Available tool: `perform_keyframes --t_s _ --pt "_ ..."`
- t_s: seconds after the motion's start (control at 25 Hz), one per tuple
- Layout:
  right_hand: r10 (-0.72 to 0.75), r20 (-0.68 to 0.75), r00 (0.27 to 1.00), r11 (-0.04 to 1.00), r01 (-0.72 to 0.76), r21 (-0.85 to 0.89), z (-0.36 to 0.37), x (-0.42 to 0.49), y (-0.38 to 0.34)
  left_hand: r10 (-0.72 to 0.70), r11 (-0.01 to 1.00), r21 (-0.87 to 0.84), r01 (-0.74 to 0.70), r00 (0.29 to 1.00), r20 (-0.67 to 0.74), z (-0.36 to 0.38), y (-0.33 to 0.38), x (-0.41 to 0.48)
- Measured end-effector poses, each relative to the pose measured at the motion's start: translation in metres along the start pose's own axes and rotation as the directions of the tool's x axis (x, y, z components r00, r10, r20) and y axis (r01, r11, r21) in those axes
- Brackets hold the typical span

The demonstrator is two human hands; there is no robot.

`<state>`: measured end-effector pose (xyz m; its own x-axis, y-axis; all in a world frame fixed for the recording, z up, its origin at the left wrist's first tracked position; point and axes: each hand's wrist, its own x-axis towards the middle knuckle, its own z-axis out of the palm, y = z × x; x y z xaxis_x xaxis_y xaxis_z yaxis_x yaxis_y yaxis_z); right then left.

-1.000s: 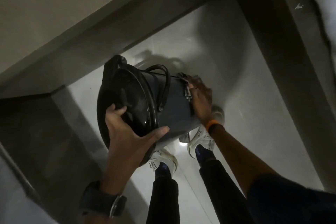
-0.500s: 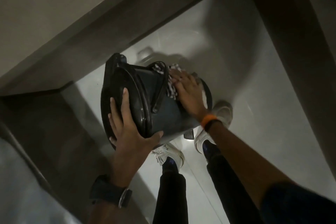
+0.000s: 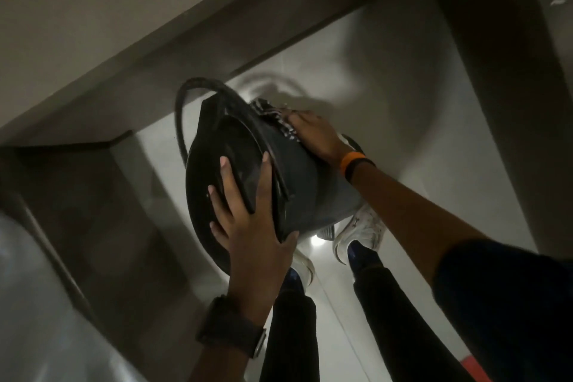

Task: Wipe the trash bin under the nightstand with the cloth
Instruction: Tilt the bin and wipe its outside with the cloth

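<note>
A dark round trash bin [image 3: 297,183] with a black lid and a thin bail handle is held up off the floor, tilted on its side with the lid toward me. My left hand [image 3: 248,220] grips the lid end, fingers spread over the lid and thumb on the rim. My right hand [image 3: 313,136] presses a black-and-white checked cloth [image 3: 276,118] against the bin's upper side wall. Most of the cloth is hidden under that hand.
The pale glossy floor [image 3: 403,96] lies below, with my two white shoes [image 3: 359,232] under the bin. A brown nightstand panel [image 3: 102,205] stands at the left and another brown wooden upright [image 3: 502,87] at the right. A beige wall [image 3: 93,9] fills the top left.
The bin has turned so the lid faces me more and its handle has swung out to the far side. My right hand with the cloth slid up along the bin's wall toward the rim.
</note>
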<state>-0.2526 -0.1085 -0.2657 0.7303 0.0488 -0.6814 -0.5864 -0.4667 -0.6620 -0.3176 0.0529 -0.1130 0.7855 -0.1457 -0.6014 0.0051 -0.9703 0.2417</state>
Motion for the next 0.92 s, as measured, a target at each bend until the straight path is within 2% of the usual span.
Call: perform_keyframes --t_s 0.08,0.2,0.28,0.36,0.48,0.6,0.68,0.72,0.76,0.8,0.84,0.88,0.92 --pt "0.118 0.049 0.992 0.993 -0.117 -0.024 -0.008 0.012 0.019 0.003 1.000 0.002 -0.003 1.000 0.015 0.000 0.003 -0.003" --pt "0.171 -0.015 0.985 0.985 -0.171 -0.024 -0.011 0.000 0.033 0.025 0.996 0.082 -0.028 0.999 0.033 0.004 0.007 -0.009" --pt "0.173 -0.143 0.974 0.975 -0.149 0.167 -0.005 -0.021 0.024 0.031 0.993 0.116 -0.035 0.999 0.036 0.007 0.011 -0.012" --pt "0.159 -0.288 0.945 0.932 -0.047 0.360 -0.003 -0.047 0.007 0.046 0.989 0.141 -0.049 0.999 0.025 0.010 0.012 -0.012" --pt "0.217 -0.312 0.925 0.810 0.008 0.587 -0.016 -0.087 -0.017 0.068 0.990 0.122 -0.068 0.998 0.009 0.012 0.012 -0.010" --pt "0.476 -0.294 0.829 0.593 -0.055 0.803 -0.032 -0.114 -0.036 0.080 0.990 0.119 -0.076 0.997 -0.023 0.012 0.012 -0.009" --pt "0.512 -0.368 0.776 0.497 0.082 0.864 -0.042 -0.132 -0.047 0.092 0.986 0.142 -0.087 0.995 -0.032 0.013 0.012 -0.008" --pt "0.459 -0.440 0.772 0.511 0.176 0.841 -0.045 -0.140 -0.055 0.088 0.987 0.137 -0.082 0.995 -0.037 0.014 0.011 -0.006" --pt "0.360 -0.501 0.787 0.596 0.219 0.772 -0.045 -0.145 -0.062 0.079 0.990 0.118 -0.073 0.996 -0.041 0.014 0.011 -0.003" --pt "0.229 -0.523 0.821 0.755 0.189 0.628 -0.041 -0.146 -0.069 0.068 0.993 0.098 -0.063 0.997 -0.045 0.015 0.012 -0.002" --pt "0.089 -0.480 0.872 0.918 0.116 0.380 -0.035 -0.142 -0.073 0.053 0.995 0.090 -0.049 0.998 -0.046 0.016 0.013 -0.002" --pt "0.008 -0.397 0.918 0.994 0.035 0.102 -0.027 -0.135 -0.075 0.037 0.994 0.103 -0.032 0.998 -0.044 0.018 0.015 -0.004" --pt "-0.001 -0.338 0.941 0.996 -0.031 -0.088 -0.021 -0.126 -0.082 0.027 0.992 0.128 -0.021 0.999 -0.044 0.020 0.016 -0.007"
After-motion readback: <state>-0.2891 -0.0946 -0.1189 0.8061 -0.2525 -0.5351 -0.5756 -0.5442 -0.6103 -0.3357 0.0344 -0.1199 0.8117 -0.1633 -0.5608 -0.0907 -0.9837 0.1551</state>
